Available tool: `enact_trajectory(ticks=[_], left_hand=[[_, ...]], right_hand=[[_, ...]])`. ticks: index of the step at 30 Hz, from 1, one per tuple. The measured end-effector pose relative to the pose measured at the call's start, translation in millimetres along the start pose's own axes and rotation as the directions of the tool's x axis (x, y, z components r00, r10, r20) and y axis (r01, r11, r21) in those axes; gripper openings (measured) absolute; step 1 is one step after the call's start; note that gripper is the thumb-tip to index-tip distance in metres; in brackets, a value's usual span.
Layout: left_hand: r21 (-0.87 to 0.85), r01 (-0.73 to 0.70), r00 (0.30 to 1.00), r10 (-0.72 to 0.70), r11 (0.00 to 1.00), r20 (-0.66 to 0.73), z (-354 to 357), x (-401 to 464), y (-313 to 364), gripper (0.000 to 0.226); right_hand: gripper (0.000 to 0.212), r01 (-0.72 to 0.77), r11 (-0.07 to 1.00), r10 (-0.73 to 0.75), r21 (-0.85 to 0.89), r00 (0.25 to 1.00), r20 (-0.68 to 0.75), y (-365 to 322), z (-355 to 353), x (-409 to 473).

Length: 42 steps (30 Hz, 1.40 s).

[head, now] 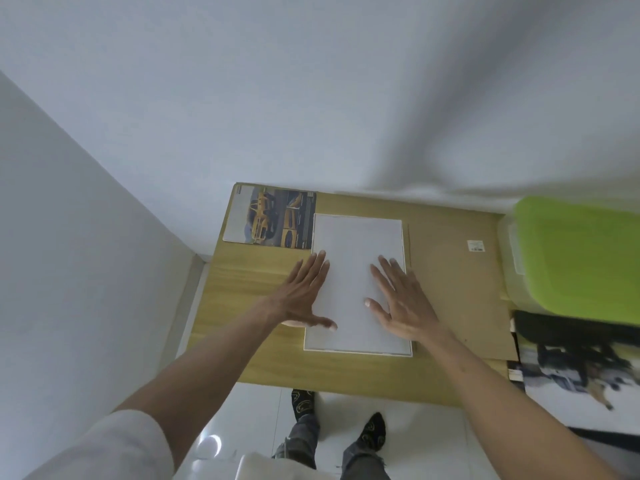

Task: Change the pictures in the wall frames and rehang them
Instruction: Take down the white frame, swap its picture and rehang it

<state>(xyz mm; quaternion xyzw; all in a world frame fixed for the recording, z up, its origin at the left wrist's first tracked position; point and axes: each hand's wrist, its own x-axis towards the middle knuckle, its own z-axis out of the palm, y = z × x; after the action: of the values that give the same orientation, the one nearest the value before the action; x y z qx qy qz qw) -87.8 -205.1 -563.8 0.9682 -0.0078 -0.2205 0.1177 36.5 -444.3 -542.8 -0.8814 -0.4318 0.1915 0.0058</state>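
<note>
Both hands lie flat, fingers straight and loosely spread, on a white sheet (358, 271) that sits in a white frame (356, 352) lying on a wooden table (249, 278). The left hand (304, 299) rests across the sheet's nine o'clock edge, palm partly on the bare wood, thumb stretched toward three o'clock and touching the paper low down. The right hand (403, 299) presses the sheet's three o'clock half, its fingertips pointing toward eleven o'clock and its thumb near the sheet's middle. Neither hand grips anything; both are released and simply laid on the paper.

Only a thin pale rim of the frame shows around the sheet, clearest along the six o'clock edge. The frame lies near the middle of the table, its long side running from twelve to six o'clock.

At about ten o'clock from the frame, touching or just beside its far corner, lies a printed picture of yellow cars (273, 218). At three o'clock, a brown cardboard backing board (457, 292) lies flat with a small white label (476, 245) near its far side; the frame's edge overlaps it or touches it, I cannot tell which. Farther toward three o'clock stands a clear plastic box with a green lid (581, 258), and below it at four o'clock lies a blurred dark-and-white print (581, 372).

At six o'clock, the person's patterned socks (372, 431) stand on a glossy white floor (426, 441).
</note>
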Motion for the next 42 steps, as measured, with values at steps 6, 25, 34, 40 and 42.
enact_trajectory(ticks=[6, 25, 34, 40, 42], left_hand=[[0.025, 0.028, 0.998, -0.03, 0.999, 0.06, 5.3, -7.2, 5.0, 0.14], [0.029, 0.01, 0.99, -0.006, 1.0, -0.138, -18.0, -11.8, 23.5, 0.13], [-0.491, 0.09, 0.92, -0.262, 0.866, -0.293, -45.7, 66.4, 181.8, 0.057], [-0.686, 0.385, 0.856, -0.517, 0.617, 0.015, -38.9, 108.9, 258.8, 0.061], [-0.69, 0.452, 0.815, -0.576, 0.566, 0.062, -37.8, 115.8, 268.4, 0.057]], right_hand=[[0.07, -0.041, 0.994, 0.057, -0.103, 0.987, 0.152, 1.7, 24.7, -13.8], [0.063, -0.118, 0.986, 0.125, 0.114, 0.991, -0.055, 25.0, 8.3, -33.5], [0.057, -0.475, 0.866, 0.496, 0.155, 0.857, -0.141, 130.1, -14.1, -78.6], [0.049, -0.53, 0.846, 0.533, 0.062, 0.842, -0.077, 158.8, -7.3, -100.1], [0.05, -0.521, 0.851, 0.525, 0.067, 0.847, -0.081, 161.2, -2.5, -102.3]])
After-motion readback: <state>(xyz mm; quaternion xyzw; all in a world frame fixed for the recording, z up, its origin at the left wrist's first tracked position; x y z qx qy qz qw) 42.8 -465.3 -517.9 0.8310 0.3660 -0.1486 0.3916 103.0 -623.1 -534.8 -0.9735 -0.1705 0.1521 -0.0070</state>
